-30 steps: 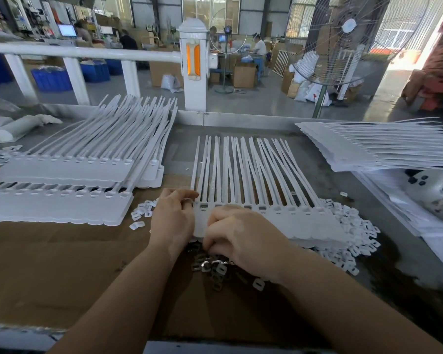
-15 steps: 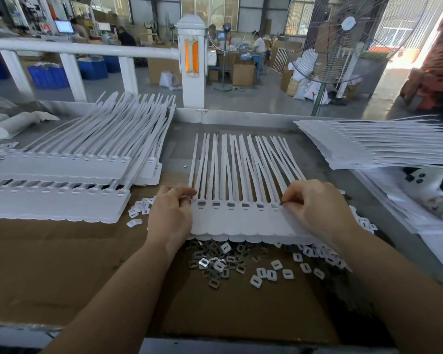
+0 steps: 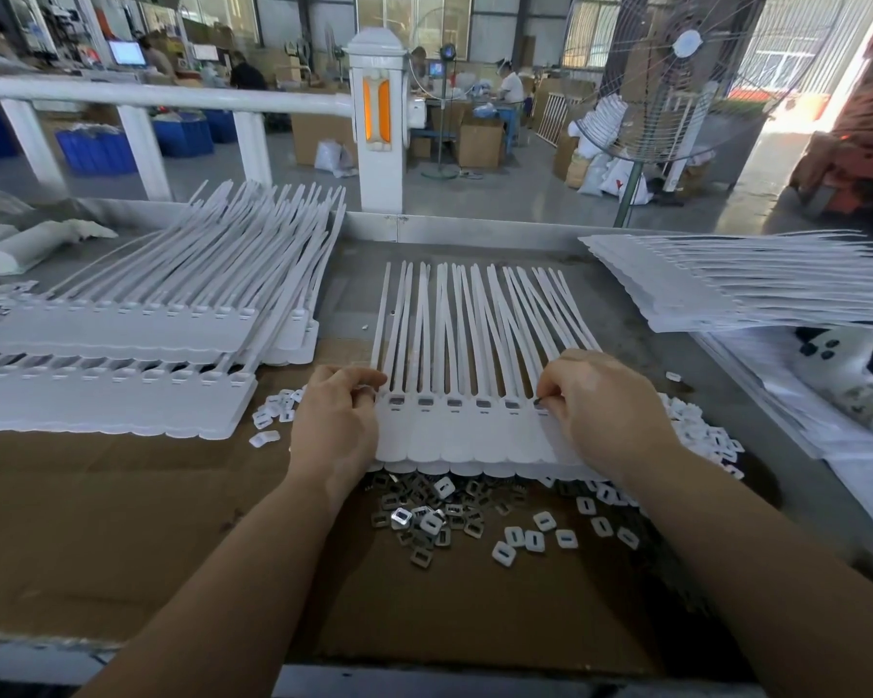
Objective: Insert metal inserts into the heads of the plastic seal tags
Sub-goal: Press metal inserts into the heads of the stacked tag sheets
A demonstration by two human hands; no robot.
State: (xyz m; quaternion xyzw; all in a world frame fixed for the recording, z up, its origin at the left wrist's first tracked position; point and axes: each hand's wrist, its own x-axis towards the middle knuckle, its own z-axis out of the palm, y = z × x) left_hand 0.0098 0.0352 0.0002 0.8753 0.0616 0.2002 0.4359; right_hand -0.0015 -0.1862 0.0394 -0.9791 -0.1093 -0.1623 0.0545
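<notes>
Right now the matter is turning on one line: the row of heads running left to right across the strip of plastic seal tags (image 3: 475, 435), which is lying on the cardboard-covered worktop (image 3: 97, 521) midway along its width, tails pointing away toward the far rim. Five heads from the left are already showing dark metal in their slots (image 3: 453, 403), so by my reading the filling is marching rightward and the sixth head is the one in hand.

The right hand (image 3: 601, 410) is sitting over that sixth head, knuckles up, wrist coming in from the near right; its fingertips (image 3: 550, 403) are pinching something small and dark against the slot, most likely an insert, though it is too small to name with certainty. The heads farther right are lying hidden beneath this hand, so their state cannot be told.

The left hand (image 3: 338, 415) is gripping the strip's left end, thumb and curled fingers closed on the edge beside the first head, steadying it against the sideways push.

The supply of metal inserts (image 3: 424, 521) is lying heaped just beyond the strip's near edge, toward the worktop's front edge, mixed with white plastic caps (image 3: 535, 539) spilling off to the right. That heap is lying nearer the right hand, behind its wrist, so I judge each fresh pick will be calling for a short pull back toward the body, then a return one head farther right.

Finished-looking stacks (image 3: 122, 345) are resting toward the far left corner.
</notes>
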